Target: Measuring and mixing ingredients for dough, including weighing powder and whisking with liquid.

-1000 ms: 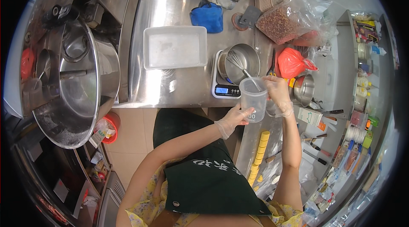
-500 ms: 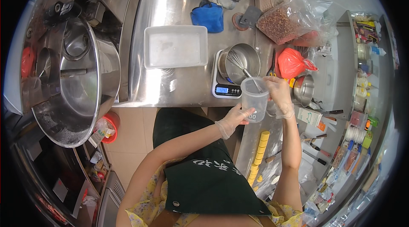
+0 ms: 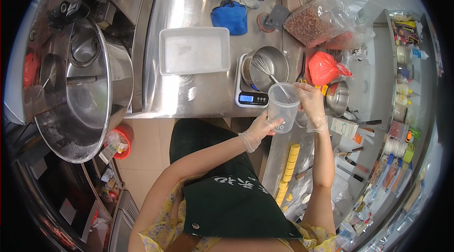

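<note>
My left hand [image 3: 263, 128], in a clear glove, grips the lower side of a translucent plastic measuring jug [image 3: 281, 100]. My right hand [image 3: 312, 101], also gloved, holds the jug by its upper right, at the handle. The jug is just in front of a steel pot [image 3: 274, 58], overlapping its edge in view, with a whisk [image 3: 261, 66] leaning inside. The pot sits on a white digital scale [image 3: 256, 100] with a lit blue display. To their left on the steel worktop lies a translucent rectangular container [image 3: 194, 51].
A large steel mixing bowl [image 3: 122, 81] stands left, above a red bin [image 3: 124, 145]. Behind sit a blue cloth bag [image 3: 229, 17] and a bag of brown bits [image 3: 307, 27]. Right are a red bag [image 3: 321, 67], steel bowl [image 3: 338, 103], yellow rolls [image 3: 288, 167] and a crowded shelf [image 3: 397, 129].
The jug and both my hands have shifted slightly up and to the right. My grip on the jug is unchanged.
</note>
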### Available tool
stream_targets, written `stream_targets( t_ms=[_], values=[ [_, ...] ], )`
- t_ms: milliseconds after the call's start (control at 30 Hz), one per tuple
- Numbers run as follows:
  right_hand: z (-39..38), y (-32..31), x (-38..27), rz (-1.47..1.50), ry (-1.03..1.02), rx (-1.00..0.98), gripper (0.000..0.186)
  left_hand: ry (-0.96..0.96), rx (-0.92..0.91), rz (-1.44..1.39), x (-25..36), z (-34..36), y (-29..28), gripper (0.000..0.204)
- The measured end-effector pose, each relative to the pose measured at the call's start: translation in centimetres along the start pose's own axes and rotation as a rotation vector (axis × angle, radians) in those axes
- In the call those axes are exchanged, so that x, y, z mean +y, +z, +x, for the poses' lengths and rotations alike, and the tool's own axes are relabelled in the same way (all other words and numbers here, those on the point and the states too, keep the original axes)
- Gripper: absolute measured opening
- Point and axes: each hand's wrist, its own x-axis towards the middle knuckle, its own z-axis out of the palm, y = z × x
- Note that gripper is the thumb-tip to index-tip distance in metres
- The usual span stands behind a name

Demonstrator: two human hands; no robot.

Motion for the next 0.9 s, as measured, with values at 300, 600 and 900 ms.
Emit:
stream_targets(
  t_ms=[300,600,900],
  values=[
    [-0.4,0.0,0.2,0.000,-0.057,0.005,0.029,0.013,0.008,-0.003,-0.3,-0.2,0.0,0.078],
    [-7.4,-6.3,3.9,0.239,0.051,0.091,0.029,0.277,-0.034,0.494,2.3,-1.7,4.3,0.079],
    [-10.4,-9.9,14.8,0.381,0.210,0.518,0.025,0.571,0.027,0.973,3.7,-1.4,5.7,0.053]
  ],
)
